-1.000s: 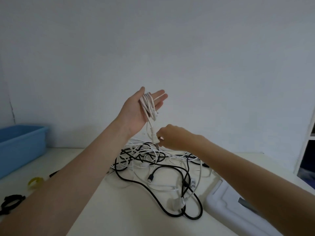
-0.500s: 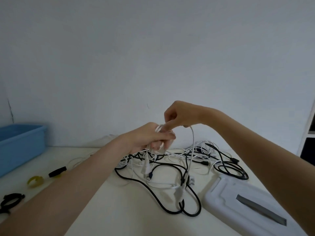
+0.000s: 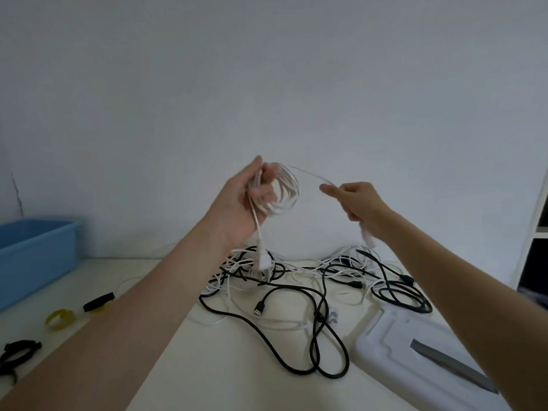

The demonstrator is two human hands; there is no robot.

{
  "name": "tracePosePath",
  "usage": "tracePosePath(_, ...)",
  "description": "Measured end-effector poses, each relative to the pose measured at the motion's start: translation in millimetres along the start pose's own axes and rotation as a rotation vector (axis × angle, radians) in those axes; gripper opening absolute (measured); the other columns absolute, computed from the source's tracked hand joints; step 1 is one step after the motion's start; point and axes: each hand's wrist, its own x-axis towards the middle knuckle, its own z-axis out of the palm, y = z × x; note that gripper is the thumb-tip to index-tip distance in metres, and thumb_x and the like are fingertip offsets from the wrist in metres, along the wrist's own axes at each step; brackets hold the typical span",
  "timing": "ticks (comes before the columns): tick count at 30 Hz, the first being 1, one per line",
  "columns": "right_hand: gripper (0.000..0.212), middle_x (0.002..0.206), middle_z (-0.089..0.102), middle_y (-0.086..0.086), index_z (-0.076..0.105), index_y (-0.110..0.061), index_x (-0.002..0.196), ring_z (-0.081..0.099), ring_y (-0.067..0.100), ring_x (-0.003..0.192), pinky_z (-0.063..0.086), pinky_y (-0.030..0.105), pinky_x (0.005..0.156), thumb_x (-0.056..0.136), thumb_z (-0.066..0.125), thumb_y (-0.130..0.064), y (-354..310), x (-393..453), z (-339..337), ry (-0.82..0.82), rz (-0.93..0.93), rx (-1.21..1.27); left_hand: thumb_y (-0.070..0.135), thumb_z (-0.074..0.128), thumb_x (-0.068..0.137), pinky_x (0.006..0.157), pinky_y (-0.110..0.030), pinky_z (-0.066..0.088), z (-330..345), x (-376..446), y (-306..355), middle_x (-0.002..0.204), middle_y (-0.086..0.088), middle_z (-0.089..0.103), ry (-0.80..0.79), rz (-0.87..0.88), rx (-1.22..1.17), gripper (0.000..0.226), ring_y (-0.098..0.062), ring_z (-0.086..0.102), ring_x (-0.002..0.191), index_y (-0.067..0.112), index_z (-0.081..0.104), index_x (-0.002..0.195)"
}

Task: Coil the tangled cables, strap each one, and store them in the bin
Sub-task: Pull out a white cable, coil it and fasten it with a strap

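White cable (image 3: 281, 192) mid-coiling: loops gripped in my left hand (image 3: 240, 203) above tangled pile (image 3: 296, 280); my right hand (image 3: 355, 200) pinches taut free end. Next: wrap last turn, fetch strap (image 3: 60, 318) near bin (image 3: 35, 250).

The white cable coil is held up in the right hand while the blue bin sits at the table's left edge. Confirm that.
Wrong hand. The head view shows the white cable coil in the left hand; the right hand only pinches its loose strand. The blue bin does sit at the left edge.

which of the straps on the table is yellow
The yellow strap, curled between the black strap toward the blue bin and the black straps at the table's near-left edge.
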Motion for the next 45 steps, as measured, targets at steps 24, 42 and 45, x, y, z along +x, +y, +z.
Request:
tracePosePath(24, 0.011, 0.071, 0.067, 0.004, 0.07, -0.009, 0.086, 0.058, 0.005, 0.047, 0.047, 0.012, 0.053, 0.076, 0.073, -0.006, -57, -32, 28, -0.5, -0.434, -0.539, 0.072, 0.052, 0.073, 0.077, -0.027, 0.051, -36, 5, -25, 0.113, -0.011, 0.066, -0.329, -0.533, 0.696, 0.075, -0.019, 0.058, 0.078, 0.008, 0.059, 0.111)
tracePosePath(42, 0.025, 0.046, 0.034, 0.002, 0.044, -0.01, 0.062, 0.022, 0.012, 0.033, 0.023, 0.017, 0.036, 0.086, 0.048, -0.013, 1, -45, 78, -0.016, 0.466, 0.703, 0.018, 0.065, 0.085, 0.055, -0.018, 0.049, -38, 7, -39, 0.053, 0.005, 0.05, 0.171, -0.202, 0.649, 0.014, -0.004, 0.045, 0.043, 0.004, 0.063, 0.087)
tracePosePath(45, 0.024, 0.05, 0.031, 0.003, 0.04, -0.01, 0.059, 0.02, 0.012, 0.031, 0.022, 0.015, 0.035, 0.083, 0.046, -0.012, 3, -48, 98, 0.181, 0.533, 0.844, 0.022, 0.058, 0.091, 0.06, -0.021, 0.043, -48, -4, -54, 0.058, 0.004, 0.05, 0.253, -0.081, 0.616, 0.016, -0.007, 0.049, 0.05, 0.008, 0.061, 0.084)
